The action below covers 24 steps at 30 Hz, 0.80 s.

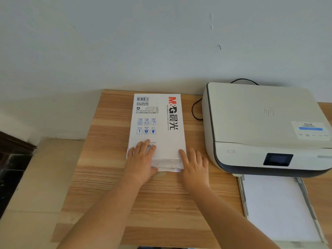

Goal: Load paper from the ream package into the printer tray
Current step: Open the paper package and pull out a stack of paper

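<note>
I have my left hand (142, 159) flat on the ream (158, 128) and my right hand (194, 165) at its open near end, fingers straight, steadying it on the surface (107, 177) beside the printer's tray (280, 207).

Two hands (142, 164), forearms bare, no sleeves, no jewellery

Home office corner: wooden desk (111, 186), printer (260, 123), plain wall (125, 42).

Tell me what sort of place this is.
Probably a home office or small study corner: a printer with its paper tray pulled out sits on a wooden desk against a plain wall, beside a ream package of paper.
</note>
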Each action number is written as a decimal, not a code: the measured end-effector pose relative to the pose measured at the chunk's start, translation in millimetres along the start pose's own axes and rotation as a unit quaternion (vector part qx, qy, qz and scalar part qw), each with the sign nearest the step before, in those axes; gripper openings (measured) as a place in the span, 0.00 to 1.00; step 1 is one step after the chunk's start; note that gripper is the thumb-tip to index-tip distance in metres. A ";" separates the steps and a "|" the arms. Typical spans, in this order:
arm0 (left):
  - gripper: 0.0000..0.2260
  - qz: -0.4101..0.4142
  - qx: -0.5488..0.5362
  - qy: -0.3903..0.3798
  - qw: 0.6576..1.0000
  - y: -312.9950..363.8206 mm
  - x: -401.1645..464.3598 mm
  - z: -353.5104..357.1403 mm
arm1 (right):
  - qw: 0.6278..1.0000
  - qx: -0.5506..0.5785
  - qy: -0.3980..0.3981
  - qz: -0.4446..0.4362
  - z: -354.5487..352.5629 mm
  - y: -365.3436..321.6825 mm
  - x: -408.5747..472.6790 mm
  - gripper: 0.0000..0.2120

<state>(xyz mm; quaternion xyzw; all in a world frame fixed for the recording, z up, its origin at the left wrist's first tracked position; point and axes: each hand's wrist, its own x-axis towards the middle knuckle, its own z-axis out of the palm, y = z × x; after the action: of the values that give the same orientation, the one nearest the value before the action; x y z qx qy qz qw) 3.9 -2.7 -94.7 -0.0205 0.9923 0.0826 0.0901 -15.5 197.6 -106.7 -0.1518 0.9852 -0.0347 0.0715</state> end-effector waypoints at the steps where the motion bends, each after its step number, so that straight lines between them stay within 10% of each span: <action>1: 0.35 0.000 0.000 -0.002 1.000 0.3 0.2 0.2 | 1.000 0.005 0.002 0.007 -0.4 0.3 0.6 0.36; 24: 0.30 0.010 0.011 0.017 1.000 -6.5 3.4 -12.8 | 0.995 0.056 -0.023 -0.075 -16.2 17.1 17.7 0.34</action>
<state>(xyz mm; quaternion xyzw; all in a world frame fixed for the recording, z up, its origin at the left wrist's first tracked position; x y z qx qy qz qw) -1.4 -11.4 -83.9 -0.0108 0.9947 0.0720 0.0725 -39.7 209.3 -94.5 -0.2222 0.9656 -0.0912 0.0999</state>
